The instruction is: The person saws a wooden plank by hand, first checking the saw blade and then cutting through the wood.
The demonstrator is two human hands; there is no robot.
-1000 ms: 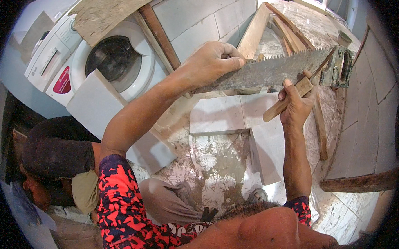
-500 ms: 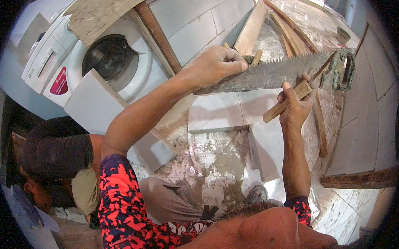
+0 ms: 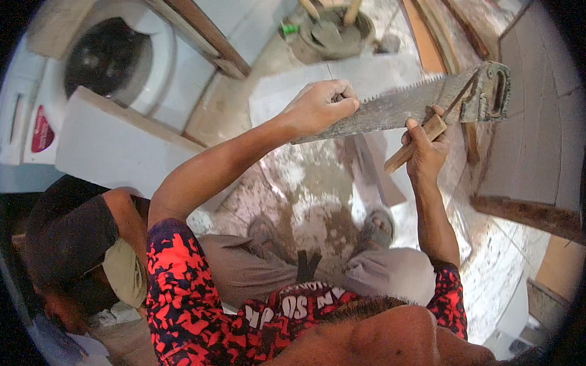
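Note:
A worn handsaw (image 3: 399, 108) is held up in front of me, teeth on the far side and its dark handle (image 3: 494, 93) at the right. My left hand (image 3: 324, 108) is closed on the narrow end of the blade. My right hand (image 3: 428, 152) is closed around a squared wooden handle (image 3: 415, 146), with the thumb and fingertips close to the saw's near edge. A thin dark rod (image 3: 462, 100) slants over the blade towards the saw's handle and seems to run on from that wood; the join is hidden by fingers.
A mortar bowl (image 3: 340, 39) with wooden-handled tools stands ahead. Pale blocks (image 3: 371, 161) lie on the dirty floor, and a pale slab (image 3: 117, 132) leans before a washing machine (image 3: 152, 62). Timber strips (image 3: 434, 33) lie at far right. Another person (image 3: 78, 240) crouches at left.
The view has shifted, bringing the mortar bowl and both my feet into sight. My hands keep their grips on the saw and the wooden handle, almost in the same place.

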